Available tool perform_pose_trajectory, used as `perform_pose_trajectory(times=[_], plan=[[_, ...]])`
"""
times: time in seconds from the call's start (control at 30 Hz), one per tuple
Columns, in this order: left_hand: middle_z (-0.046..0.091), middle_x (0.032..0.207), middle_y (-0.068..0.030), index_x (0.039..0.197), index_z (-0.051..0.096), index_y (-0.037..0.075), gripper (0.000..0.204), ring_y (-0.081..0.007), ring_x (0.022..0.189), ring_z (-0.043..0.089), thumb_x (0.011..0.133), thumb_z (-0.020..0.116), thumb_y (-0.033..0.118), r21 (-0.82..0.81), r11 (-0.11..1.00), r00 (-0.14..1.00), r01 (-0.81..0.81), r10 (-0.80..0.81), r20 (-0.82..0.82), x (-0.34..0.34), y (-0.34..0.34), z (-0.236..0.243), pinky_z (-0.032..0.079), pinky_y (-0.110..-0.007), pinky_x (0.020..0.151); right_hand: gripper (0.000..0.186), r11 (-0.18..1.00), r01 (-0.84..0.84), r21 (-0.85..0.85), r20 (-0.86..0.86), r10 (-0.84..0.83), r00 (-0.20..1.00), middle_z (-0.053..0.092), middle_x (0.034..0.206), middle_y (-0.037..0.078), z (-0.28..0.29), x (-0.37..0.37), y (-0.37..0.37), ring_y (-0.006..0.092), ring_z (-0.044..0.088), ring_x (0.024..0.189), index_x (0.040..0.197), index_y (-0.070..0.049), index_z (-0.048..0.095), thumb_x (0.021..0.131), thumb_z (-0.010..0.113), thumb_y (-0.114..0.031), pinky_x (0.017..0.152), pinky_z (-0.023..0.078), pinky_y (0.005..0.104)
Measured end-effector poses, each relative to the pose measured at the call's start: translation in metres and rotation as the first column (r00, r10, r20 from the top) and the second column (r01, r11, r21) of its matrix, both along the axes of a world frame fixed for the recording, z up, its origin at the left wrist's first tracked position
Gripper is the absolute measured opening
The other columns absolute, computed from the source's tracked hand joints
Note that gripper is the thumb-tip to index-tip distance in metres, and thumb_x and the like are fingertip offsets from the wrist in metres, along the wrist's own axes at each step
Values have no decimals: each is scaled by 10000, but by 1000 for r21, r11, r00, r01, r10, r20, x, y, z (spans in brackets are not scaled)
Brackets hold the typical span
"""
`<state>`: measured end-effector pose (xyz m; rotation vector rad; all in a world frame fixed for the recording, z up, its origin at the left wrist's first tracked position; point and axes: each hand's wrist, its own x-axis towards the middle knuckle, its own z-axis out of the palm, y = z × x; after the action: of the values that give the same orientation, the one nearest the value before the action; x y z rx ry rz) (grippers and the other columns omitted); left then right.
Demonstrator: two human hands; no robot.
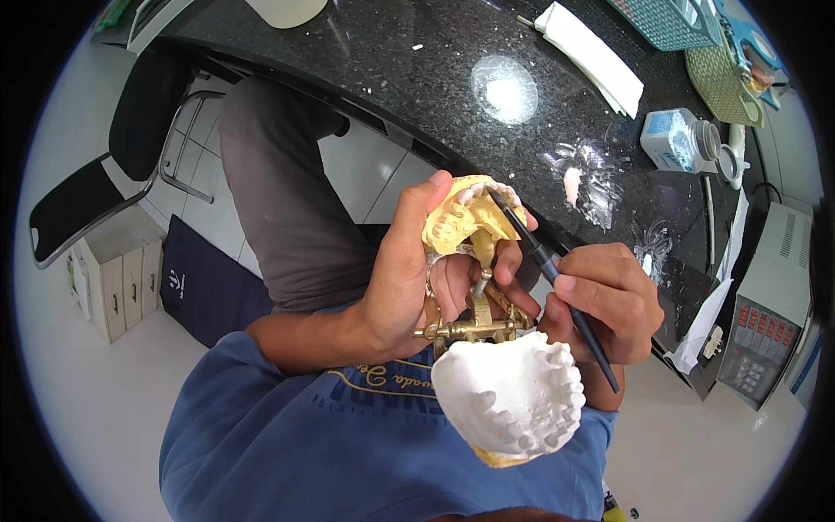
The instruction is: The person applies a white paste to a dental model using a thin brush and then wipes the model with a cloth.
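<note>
My left hand (393,283) is closed round a brass dental articulator (477,329) and the yellow dental cast (445,224) on its far side, with the thumb along the cast's left edge. A white dental cast (487,383) hangs from the articulator's near side, its row of teeth facing right. Pinched in my right hand (613,300) is a slim black pen-shaped tool (544,261). Its pointed end meets the whitish teeth (489,191) at the top of the yellow cast. Some left fingertips show behind the cast, partly hidden by it.
On the dark speckled counter (391,96) lie a pinkish lump (571,185) amid white smears, a folded white cloth (591,56) and an uncapped jar (674,141). Baskets (670,22) stand at the far right. A grey control box (761,322) is right; a black chair (143,122) is left.
</note>
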<state>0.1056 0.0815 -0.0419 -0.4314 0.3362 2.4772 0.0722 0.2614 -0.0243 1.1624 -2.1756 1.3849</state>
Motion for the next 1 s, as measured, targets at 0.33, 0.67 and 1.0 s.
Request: perform_pose_trajectory(times=[0.33,0.67,1.0], plan=[[522,751,-98,1113,505,-2,650,-304,722,650,930,256,570,19,1000,999,-2,2,33,0,1,-2,550,-393,675,224,1000,-3,11,0,3,1000,636,707,119,0,-1,2,212,630,589,880,-9,614,694,736,22,504,523,288],[529,754,-101,1121,504,12,647,-302,717,657,930,251,575,9,1000,1000,4,-4,23,1,1,-3,554,-382,650,235,1000,-13,20,15,13,1000,634,710,121,2,-1,4,214,632,599,882,-5,614,689,745,14,522,532,298],[528,751,-99,1113,503,9,641,-306,723,658,931,254,571,26,1000,1000,-3,2,27,0,0,-2,551,-389,664,288,999,-17,30,22,17,1000,634,729,121,2,0,3,219,635,618,901,-11,610,657,756,36,527,528,300]])
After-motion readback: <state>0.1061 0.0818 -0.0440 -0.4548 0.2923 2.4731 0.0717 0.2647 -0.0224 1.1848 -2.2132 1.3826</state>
